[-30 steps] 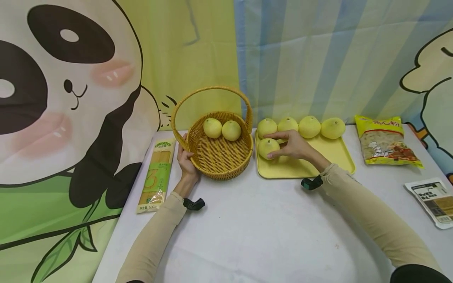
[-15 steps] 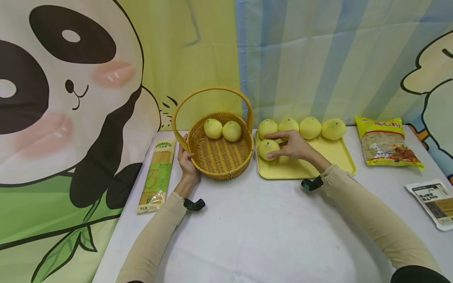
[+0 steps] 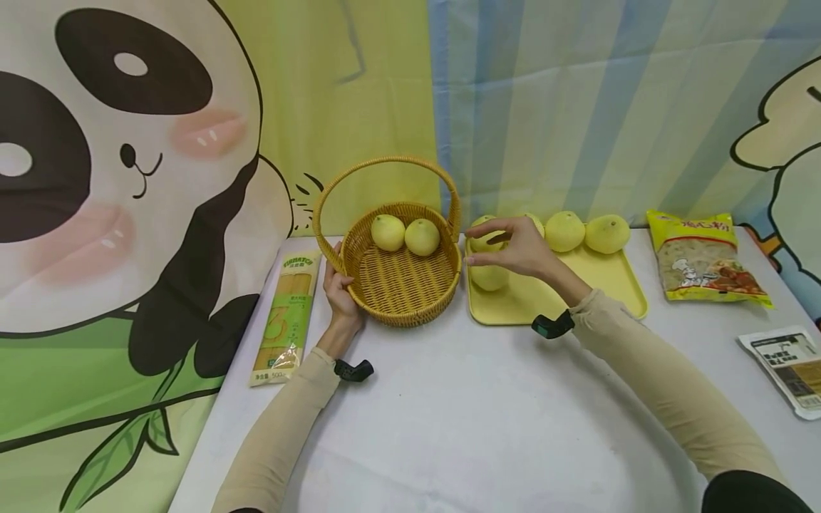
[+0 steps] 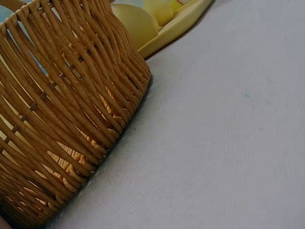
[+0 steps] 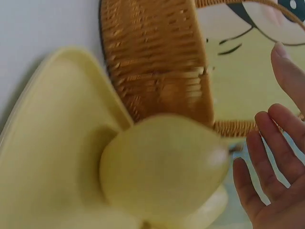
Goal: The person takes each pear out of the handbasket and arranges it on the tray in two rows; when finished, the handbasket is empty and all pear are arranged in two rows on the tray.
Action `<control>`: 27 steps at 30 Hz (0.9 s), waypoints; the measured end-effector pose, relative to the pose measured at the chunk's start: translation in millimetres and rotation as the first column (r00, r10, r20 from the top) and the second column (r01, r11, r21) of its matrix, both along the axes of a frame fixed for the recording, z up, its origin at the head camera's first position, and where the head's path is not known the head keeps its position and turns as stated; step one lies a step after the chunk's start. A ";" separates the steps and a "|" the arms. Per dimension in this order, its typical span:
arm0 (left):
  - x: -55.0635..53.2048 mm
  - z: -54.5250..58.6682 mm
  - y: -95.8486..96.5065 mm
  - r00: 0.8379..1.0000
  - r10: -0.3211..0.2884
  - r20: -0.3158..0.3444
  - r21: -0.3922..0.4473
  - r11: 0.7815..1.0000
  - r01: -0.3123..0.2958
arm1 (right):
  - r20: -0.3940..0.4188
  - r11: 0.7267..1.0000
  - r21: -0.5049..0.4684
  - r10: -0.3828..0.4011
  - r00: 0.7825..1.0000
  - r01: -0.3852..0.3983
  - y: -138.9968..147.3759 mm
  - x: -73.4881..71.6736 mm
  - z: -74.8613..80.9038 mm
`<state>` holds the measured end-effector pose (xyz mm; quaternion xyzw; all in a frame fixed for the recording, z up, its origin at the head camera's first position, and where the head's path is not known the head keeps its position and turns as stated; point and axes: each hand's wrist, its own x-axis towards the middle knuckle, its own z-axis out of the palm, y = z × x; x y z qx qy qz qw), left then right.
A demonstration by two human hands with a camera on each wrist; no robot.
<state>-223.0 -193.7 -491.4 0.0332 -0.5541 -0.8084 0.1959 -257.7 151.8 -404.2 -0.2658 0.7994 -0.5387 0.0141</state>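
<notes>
My left hand (image 3: 341, 296) grips the left side of a round wicker basket (image 3: 405, 312) with a tall arched handle. Two pale yellow pears lie inside it, a left pear (image 3: 388, 233) and a right pear (image 3: 422, 237). My right hand (image 3: 521, 249) hovers just above a pear (image 3: 490, 278) at the left of the yellow tray (image 3: 532, 313), its thumb and fingers apart and holding nothing. In the right wrist view that pear (image 5: 162, 167) stands clear of the spread fingers (image 5: 274, 167). Several more pears (image 3: 565, 231) line the tray's back edge, some partly hidden by the right hand.
A pack of spaghetti (image 3: 285, 320) lies left of the basket. Right of the tray are a yellow food bag (image 3: 705, 258) and a flat white-and-brown packet (image 3: 785, 369). Printed cloth (image 3: 359, 107) hangs behind the white table (image 3: 462, 420).
My right hand has let go of the front-left pear and risen slightly up and to the left. The pear stays on the tray. My left hand keeps its hold on the basket.
</notes>
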 end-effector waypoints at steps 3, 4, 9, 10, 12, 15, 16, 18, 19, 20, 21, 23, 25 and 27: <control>0.6 1.1 -0.8 1.000 0.005 -0.001 0.002 1.000 -0.005 | -0.021 0.999 -0.018 0.039 0.999 -0.040 -16.3 3.6 5.9; 0.6 1.5 -1.2 1.000 0.004 -0.001 0.001 1.000 -0.004 | -0.029 0.998 -0.018 0.056 0.998 -0.057 -22.0 4.4 7.7; -0.1 2.1 -1.7 1.000 0.007 0.003 0.009 1.000 -0.007 | -0.067 0.991 0.044 0.128 0.989 -0.125 -51.0 4.9 17.1; -0.2 2.1 -1.6 1.000 0.010 0.006 0.014 1.000 -0.011 | -0.078 0.989 0.069 0.138 0.987 -0.133 -56.7 4.1 18.5; -0.7 1.5 -1.3 1.000 0.016 0.008 0.026 1.000 -0.016 | -0.102 0.983 0.124 0.150 0.983 -0.137 -67.3 2.6 21.0; -1.1 0.9 0.3 1.000 0.019 0.013 0.013 1.000 -0.020 | -0.127 0.975 0.192 0.142 0.982 -0.116 -80.4 -0.9 23.1; -1.5 0.6 0.9 1.000 0.016 0.012 0.008 1.000 -0.016 | -0.128 0.973 0.208 0.130 0.983 -0.102 -83.7 -2.0 24.1; -2.4 0.1 2.1 1.000 0.004 0.009 -0.002 1.000 -0.004 | -0.130 0.969 0.236 0.100 0.986 -0.067 -89.5 -5.5 25.3; -2.7 0.2 2.8 1.000 0.000 0.008 -0.007 1.000 0.000 | -0.125 0.968 0.245 0.083 0.989 -0.050 -92.0 -7.7 25.7; -3.0 0.1 3.0 1.000 -0.006 0.006 -0.008 1.000 0.006 | -0.118 0.965 0.259 0.067 0.991 -0.035 -94.4 -10.6 25.6; -3.1 -0.1 2.9 1.000 -0.005 0.004 -0.005 1.000 0.005 | -0.109 0.961 0.276 0.054 0.993 -0.022 -97.0 -13.4 25.6; -3.0 -0.1 2.3 1.000 0.003 0.006 -0.001 1.000 -0.003 | -0.090 0.951 0.309 0.031 0.995 -0.002 -102.5 -19.6 24.6; -2.1 -0.3 1.2 1.000 0.012 0.010 0.001 1.000 -0.012 | -0.066 0.941 0.337 0.015 0.998 0.009 -107.4 -25.2 23.5; -1.1 -0.4 0.0 1.000 0.020 0.016 0.002 1.000 -0.020 | -0.039 0.931 0.365 0.008 0.999 0.007 -112.1 -29.0 23.0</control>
